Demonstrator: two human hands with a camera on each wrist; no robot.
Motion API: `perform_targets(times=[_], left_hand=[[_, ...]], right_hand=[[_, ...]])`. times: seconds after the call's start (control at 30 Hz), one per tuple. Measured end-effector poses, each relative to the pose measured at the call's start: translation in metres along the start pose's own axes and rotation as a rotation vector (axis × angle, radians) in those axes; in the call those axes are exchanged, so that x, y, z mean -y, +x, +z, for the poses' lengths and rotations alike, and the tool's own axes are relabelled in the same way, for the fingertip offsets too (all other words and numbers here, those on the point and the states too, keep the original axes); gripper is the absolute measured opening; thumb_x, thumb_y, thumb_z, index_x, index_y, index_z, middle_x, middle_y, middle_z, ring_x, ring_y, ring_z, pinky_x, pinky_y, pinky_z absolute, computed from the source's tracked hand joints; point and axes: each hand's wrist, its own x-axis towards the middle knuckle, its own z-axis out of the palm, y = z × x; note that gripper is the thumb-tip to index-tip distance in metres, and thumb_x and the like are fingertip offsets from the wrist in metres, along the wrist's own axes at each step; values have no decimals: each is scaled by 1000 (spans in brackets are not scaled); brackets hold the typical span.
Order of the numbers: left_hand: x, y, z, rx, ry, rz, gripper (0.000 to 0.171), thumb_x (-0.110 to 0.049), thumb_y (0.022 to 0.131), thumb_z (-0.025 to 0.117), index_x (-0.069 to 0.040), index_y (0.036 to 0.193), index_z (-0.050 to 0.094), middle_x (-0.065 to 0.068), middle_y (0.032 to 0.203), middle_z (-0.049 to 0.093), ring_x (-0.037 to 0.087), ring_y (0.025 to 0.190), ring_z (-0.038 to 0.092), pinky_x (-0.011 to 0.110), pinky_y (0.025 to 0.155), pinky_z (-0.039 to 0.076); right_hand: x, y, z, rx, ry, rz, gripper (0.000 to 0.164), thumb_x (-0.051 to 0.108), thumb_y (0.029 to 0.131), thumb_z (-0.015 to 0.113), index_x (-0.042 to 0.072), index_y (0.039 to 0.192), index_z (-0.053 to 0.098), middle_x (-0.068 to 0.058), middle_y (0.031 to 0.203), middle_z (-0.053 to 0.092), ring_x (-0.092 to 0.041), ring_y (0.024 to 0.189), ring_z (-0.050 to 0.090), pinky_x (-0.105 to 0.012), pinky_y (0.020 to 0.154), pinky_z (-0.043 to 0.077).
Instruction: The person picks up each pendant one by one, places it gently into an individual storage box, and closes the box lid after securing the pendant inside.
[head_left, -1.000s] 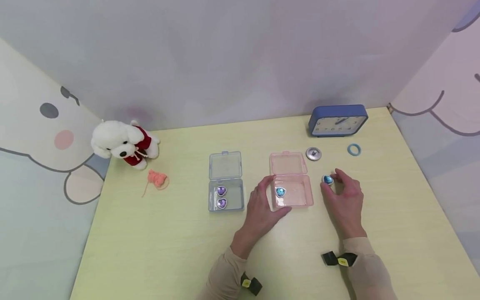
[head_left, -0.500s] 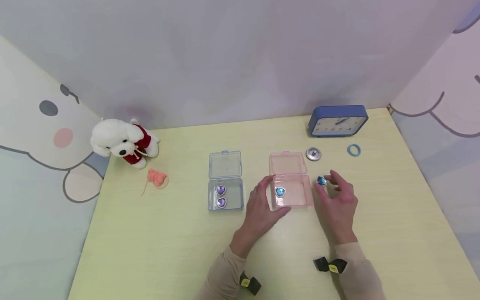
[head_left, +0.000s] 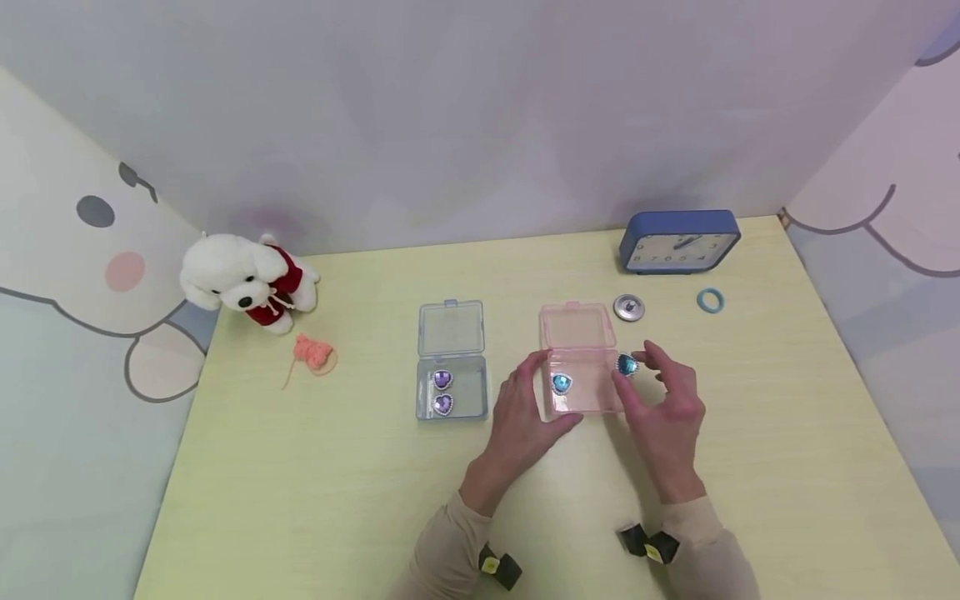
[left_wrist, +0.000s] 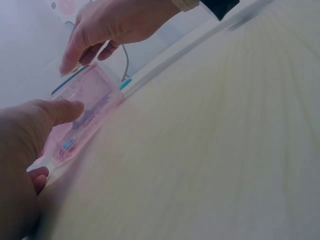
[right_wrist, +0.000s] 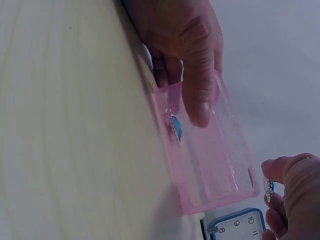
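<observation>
A person's right hand (head_left: 667, 412) pinches a silver-rimmed blue gem (head_left: 627, 365) between thumb and index finger, the tips parted only by the gem, over the right edge of a clear pink plastic box (head_left: 595, 392). The left hand (head_left: 519, 429) grips that box at its left end, thumb and index finger spread wide: thumb against the near wall, index finger at the far left corner. Inside, near the left side, lies a blue heart-shaped gem (head_left: 561, 383).
</observation>
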Motion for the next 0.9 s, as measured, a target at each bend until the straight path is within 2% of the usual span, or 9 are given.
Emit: perform_targets(times=[0.23,0.4,0.73,0.9], left_hand=[[-1,-1,-2,13,-1,-11,99,-37,82,91,-20,160,32,2,155,53,24,135,54,47,109,49],[-1,0,-2,17,-4,-15,99,-38,83,91,-20,160,32,3,155,54,25,134,55,48,107,50],[1,0,0,18,4,-15,99,-40,83,90,-22,160,31,3,153,55,25,133,55,48,107,50],[1,0,0,14,8,-17,98,-40,83,90,-21,160,32,3,153,55,25,133,55,47,108,50]], right_hand=[[4,-7,8,57,-11,-48,61,-8,71,92,-8,127,67,-22,109,75,-39,100,61,-10,98,38],[4,-9,11,80,-28,-63,61,-7,72,92,-7,128,67,-22,110,76,-40,100,61,-9,99,37],[2,-13,10,125,-56,-59,60,-5,73,92,-6,128,68,-20,110,76,-39,101,58,-16,93,38],[2,-13,10,148,-68,-49,61,-4,74,92,-6,129,67,-20,110,75,-39,102,57,-26,89,42]])
